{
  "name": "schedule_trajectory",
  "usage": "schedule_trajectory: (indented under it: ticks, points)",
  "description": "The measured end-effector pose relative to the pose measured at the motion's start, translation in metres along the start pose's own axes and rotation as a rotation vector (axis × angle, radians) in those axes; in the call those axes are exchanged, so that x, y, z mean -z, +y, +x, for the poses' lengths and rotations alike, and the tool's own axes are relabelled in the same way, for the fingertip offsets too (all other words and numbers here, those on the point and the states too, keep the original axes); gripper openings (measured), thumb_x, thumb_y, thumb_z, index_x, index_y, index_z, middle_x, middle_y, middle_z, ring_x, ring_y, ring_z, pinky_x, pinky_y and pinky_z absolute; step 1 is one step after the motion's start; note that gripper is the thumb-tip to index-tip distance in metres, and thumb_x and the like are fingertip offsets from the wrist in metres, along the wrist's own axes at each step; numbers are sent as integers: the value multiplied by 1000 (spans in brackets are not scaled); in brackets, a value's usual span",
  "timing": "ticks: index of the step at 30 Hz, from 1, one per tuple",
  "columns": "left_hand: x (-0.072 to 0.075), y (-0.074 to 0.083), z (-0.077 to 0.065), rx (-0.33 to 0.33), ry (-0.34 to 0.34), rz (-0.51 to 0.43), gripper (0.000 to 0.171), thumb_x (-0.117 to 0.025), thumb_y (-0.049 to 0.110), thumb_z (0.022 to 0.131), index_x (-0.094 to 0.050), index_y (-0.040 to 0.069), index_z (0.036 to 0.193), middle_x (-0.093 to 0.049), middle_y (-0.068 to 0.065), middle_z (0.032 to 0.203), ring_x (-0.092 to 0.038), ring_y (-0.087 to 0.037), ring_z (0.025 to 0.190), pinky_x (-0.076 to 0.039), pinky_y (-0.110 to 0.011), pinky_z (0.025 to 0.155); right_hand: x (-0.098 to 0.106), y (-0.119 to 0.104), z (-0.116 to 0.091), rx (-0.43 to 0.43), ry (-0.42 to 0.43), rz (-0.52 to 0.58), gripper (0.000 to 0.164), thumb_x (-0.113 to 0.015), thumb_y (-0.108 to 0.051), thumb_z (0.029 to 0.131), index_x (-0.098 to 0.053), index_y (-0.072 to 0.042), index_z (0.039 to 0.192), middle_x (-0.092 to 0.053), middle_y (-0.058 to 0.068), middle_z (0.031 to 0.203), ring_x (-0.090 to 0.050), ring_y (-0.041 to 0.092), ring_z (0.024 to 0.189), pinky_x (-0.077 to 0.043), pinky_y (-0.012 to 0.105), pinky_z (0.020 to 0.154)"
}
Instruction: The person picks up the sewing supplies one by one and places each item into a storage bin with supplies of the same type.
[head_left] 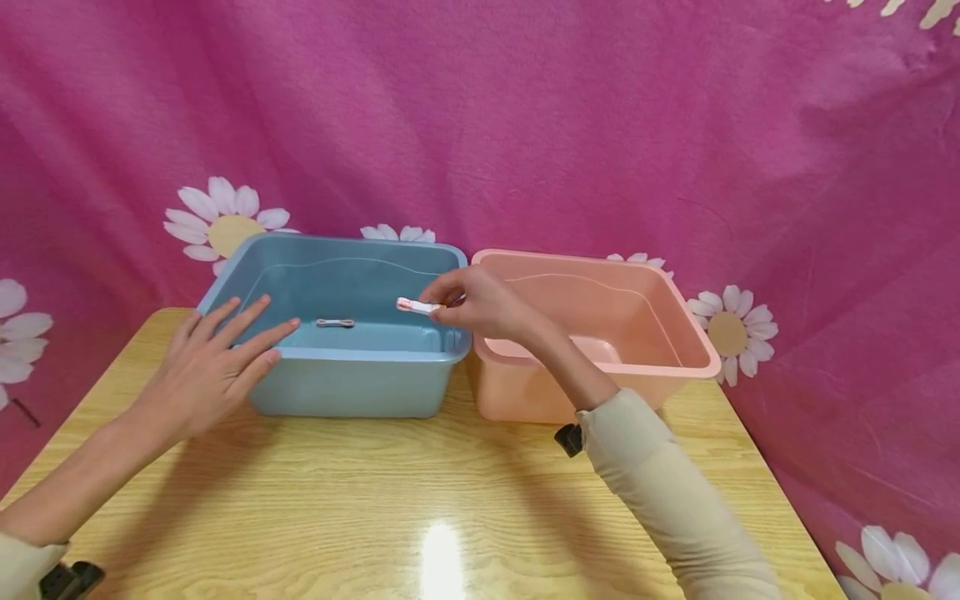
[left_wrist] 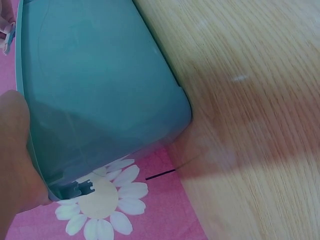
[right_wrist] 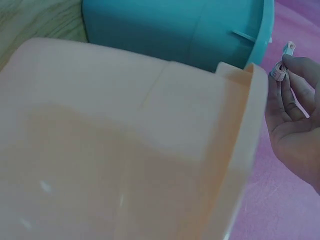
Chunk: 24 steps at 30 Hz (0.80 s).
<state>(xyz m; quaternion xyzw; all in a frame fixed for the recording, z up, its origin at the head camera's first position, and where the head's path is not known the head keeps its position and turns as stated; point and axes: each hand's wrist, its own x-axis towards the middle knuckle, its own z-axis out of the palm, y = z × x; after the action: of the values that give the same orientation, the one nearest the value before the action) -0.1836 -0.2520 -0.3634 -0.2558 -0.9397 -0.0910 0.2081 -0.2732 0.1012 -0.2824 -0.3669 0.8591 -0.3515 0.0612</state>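
Note:
My right hand [head_left: 483, 302] pinches a small white strip [head_left: 417, 306] between thumb and fingers. The strip has pinkish marks and looks rolled up at its ends in the right wrist view [right_wrist: 280, 70]. It is held above the right side of a blue plastic bin [head_left: 345, 387]. My left hand [head_left: 217, 362] has its fingers spread over the bin's front left rim; in the left wrist view the hand [left_wrist: 17, 155] lies against that rim. On the bin's floor lies a similar small pale piece [head_left: 335, 322], pinkish at its ends.
A peach plastic bin [head_left: 525, 396] stands just right of the blue one, under my right forearm. Both rest on a wood-grain table [head_left: 360, 500]. A magenta cloth [head_left: 525, 125] with white flowers hangs behind and at the sides.

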Motion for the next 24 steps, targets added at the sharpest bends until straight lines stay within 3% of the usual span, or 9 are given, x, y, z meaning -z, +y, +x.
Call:
schedule_trajectory:
  ticks: [14, 24]
  points:
    - [1, -2, -1, -17, 10, 17, 48, -58, 32, 100, -51, 23, 147, -36, -18, 155, -30, -49, 138, -25, -71, 102, -22, 6, 21, -50, 8, -36, 17, -72, -5, 89, -76, -6, 106, -72, 0, 91, -66, 13, 84, -52, 23, 73]
    - [1, -1, 0, -6, -12, 16, 49, -58, 32, 101, -50, 25, 149, -35, -17, 157, -28, -48, 139, -23, -73, 103, -32, 1, 36, -51, -40, -102, 20, -72, -8, 91, -76, -8, 111, -73, -1, 96, -67, 13, 88, -52, 25, 73]
